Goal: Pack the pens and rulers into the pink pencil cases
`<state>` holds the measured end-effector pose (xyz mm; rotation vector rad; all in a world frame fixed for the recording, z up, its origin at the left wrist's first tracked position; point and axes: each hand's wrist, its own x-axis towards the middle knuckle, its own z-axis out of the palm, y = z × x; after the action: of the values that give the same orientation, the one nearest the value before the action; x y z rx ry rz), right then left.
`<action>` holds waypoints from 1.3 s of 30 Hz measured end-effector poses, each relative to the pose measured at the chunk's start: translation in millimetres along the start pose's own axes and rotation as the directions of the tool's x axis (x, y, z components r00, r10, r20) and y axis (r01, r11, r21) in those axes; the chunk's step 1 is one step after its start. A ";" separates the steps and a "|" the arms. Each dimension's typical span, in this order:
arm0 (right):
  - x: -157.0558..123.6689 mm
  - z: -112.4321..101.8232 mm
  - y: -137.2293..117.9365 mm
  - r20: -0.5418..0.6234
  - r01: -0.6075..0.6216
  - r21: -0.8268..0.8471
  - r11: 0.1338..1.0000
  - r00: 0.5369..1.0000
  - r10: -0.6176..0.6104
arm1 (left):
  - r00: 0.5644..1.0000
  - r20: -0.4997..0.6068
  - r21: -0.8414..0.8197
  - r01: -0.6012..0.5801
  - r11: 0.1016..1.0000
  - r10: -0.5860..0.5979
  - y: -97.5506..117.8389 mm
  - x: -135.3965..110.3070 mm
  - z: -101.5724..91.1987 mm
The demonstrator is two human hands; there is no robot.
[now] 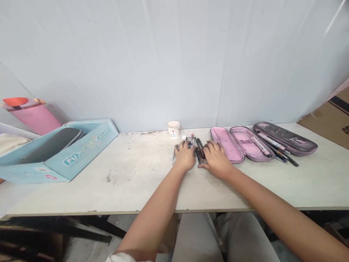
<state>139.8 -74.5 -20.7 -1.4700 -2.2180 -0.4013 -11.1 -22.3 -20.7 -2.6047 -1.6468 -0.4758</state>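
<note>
Slim dark pens and markers (pixel 200 151), in a loose bunch lying lengthwise on the pale, scuffed table (pixel 109 193), between the two hands and partly under them. Among them, one marker with a pink barrel (pixel 193 139), its tip toward the wall. Left hand (pixel 185 156): palm down, fingers curled over the left side of the bunch, a flat silver-grey piece (pixel 173 155) poking out just past the fingertips; firm grip or mere resting touch impossible to tell. Right hand (pixel 216 158): also palm down, fingers slightly bent against the right side of the bunch, thumb low near the table, again no telling whether gripping. Just right of that hand, an open pink zip pencil case (pixel 241 144), both halves flat, with a pale pink-and-white marker (pixel 261 146) inside. Further right, a dark grey case smeared with pink (pixel 285 138), and more dark pens (pixel 283 155) beside it. Behind the bunch, near the wall, a small white paper cup (pixel 173 129). Far left on the table, a light-blue cardboard box (pixel 89 153) printed "PU", with a dark grey oblong object (pixel 51 145) inside. Beyond it, a pink cylinder with an orange top (pixel 32 116). At the right edge, a brown cardboard carton (pixel 327 120).
</note>
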 end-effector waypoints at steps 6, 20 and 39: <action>-8.6 -6.4 5.4 -0.140 0.008 0.000 1.000 0.990 -0.008 | 0.985 -0.133 -0.349 0.054 0.935 -0.106 8.4 2.7 -15.8; -54.4 -48.5 103.4 -0.320 -0.143 -0.043 0.989 0.939 0.122 | 0.975 0.216 -0.957 0.201 -0.208 -0.051 126.5 52.8 -15.8; -91.8 -30.8 161.4 -0.230 -0.496 -0.133 0.858 0.857 0.460 | 0.991 -0.050 -0.134 -0.127 0.983 0.121 167.5 94.6 19.3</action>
<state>325.3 -98.5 -42.1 -1.9280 -1.6183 -0.5644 179.4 -9.7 9.9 -2.7523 -1.4779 -0.6534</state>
